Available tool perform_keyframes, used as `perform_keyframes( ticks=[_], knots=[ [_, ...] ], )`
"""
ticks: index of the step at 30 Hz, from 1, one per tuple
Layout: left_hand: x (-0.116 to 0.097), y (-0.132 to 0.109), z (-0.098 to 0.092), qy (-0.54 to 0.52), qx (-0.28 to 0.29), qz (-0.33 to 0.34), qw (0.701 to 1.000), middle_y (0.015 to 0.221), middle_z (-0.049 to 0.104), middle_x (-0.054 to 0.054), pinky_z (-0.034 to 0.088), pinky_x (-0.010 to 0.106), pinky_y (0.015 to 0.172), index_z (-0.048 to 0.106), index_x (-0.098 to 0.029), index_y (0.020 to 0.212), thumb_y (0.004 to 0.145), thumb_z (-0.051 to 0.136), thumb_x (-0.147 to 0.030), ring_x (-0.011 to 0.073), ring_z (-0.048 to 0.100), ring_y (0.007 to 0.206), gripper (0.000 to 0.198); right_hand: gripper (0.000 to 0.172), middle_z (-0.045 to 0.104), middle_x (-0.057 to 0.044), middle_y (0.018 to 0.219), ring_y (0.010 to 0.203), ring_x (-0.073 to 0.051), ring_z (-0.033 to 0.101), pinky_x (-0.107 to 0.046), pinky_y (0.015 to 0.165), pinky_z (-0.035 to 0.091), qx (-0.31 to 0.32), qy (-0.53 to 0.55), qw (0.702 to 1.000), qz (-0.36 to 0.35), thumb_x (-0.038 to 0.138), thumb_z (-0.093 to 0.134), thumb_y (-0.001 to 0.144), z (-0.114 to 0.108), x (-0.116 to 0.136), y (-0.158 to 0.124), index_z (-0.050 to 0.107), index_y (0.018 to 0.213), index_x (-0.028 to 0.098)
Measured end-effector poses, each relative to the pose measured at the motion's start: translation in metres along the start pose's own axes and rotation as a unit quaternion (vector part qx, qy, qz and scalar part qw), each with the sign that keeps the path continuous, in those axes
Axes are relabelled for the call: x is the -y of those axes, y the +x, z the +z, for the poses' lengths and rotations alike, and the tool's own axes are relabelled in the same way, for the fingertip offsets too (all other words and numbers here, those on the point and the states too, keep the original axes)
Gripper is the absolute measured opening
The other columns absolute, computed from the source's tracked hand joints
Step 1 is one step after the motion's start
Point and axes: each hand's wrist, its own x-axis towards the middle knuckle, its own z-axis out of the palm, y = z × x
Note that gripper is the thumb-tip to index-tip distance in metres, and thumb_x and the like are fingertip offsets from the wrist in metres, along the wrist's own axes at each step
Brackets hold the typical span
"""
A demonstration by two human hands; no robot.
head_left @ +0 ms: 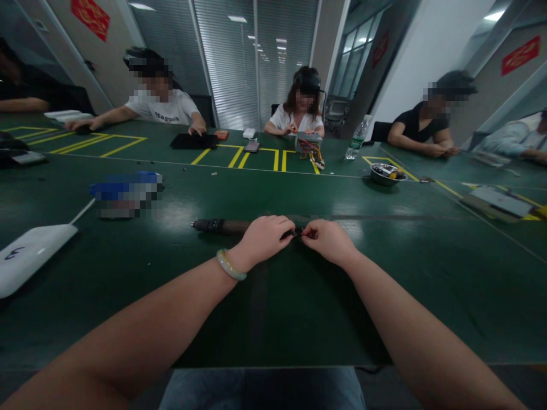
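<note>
A dark rod-shaped tool (222,226) lies across the green table (273,319) in front of me, its end pointing left. My left hand (265,238), with a pale green bangle on the wrist, is closed over the tool's right part. My right hand (328,241) is pinched shut just to the right, its fingertips meeting the left hand's at a small dark piece at the tool's tip. What the pinch holds is too small to make out.
A white flat device (29,253) lies at the left edge, a blue and white object (126,191) behind it. A metal bowl (387,173) and a water bottle (356,139) stand at the far right. Several people sit around the far side, one with a wired box (308,142).
</note>
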Motion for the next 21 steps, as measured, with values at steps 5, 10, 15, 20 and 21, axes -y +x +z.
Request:
perform_keyframes(
  ticks=[5,10,15,20,21],
  knots=[
    [0.0008,-0.0001,-0.0014,0.002,0.004,0.015,1.0,0.106,0.064,0.003,0.045,0.033,0.081,0.063,-0.024,0.109,0.093,0.05,-0.03,0.0185,0.061,0.095,0.021,0.003,0.065,0.003,0.079,0.07,-0.012,0.058,-0.023,0.06,0.038,-0.004,0.005,1.0,-0.002,0.024,0.068,0.079,0.0009,-0.0004,0.0003,0.069,0.081,0.023],
    [0.001,0.0004,-0.0021,0.003,0.004,0.02,1.0,0.106,0.064,0.003,0.045,0.032,0.081,0.062,-0.025,0.112,0.091,0.053,-0.028,0.0183,0.061,0.094,0.023,0.004,0.065,0.002,0.078,0.07,-0.012,0.058,-0.023,0.06,0.038,0.001,-0.003,1.0,0.003,0.025,0.067,0.08,0.0006,0.001,0.0,0.07,0.082,0.022],
    [0.0,0.0004,-0.0019,0.009,0.008,0.018,1.0,0.099,0.065,0.004,0.045,0.033,0.079,0.063,-0.023,0.101,0.091,0.052,-0.029,0.019,0.061,0.092,0.016,0.004,0.065,0.002,0.079,0.069,-0.012,0.058,-0.023,0.06,0.038,-0.006,0.011,1.0,-0.002,0.024,0.068,0.08,0.0006,0.0004,-0.0003,0.07,0.082,0.022],
    [-0.0007,-0.0002,-0.0022,-0.004,0.011,0.007,1.0,0.101,0.065,0.003,0.045,0.035,0.08,0.062,-0.023,0.104,0.092,0.052,-0.03,0.0196,0.06,0.092,0.017,0.003,0.064,0.003,0.076,0.067,-0.011,0.057,-0.023,0.059,0.037,-0.017,0.031,0.999,-0.012,0.024,0.067,0.079,0.0014,-0.0032,-0.0006,0.069,0.079,0.022],
    [-0.0009,-0.0003,-0.0024,-0.008,0.012,0.006,1.0,0.102,0.065,0.003,0.045,0.035,0.081,0.062,-0.023,0.104,0.092,0.051,-0.03,0.0199,0.06,0.092,0.017,0.002,0.064,0.003,0.076,0.067,-0.011,0.057,-0.023,0.059,0.037,-0.018,0.031,0.999,-0.013,0.024,0.067,0.079,0.0014,-0.0038,-0.0006,0.069,0.079,0.022]
  ],
)
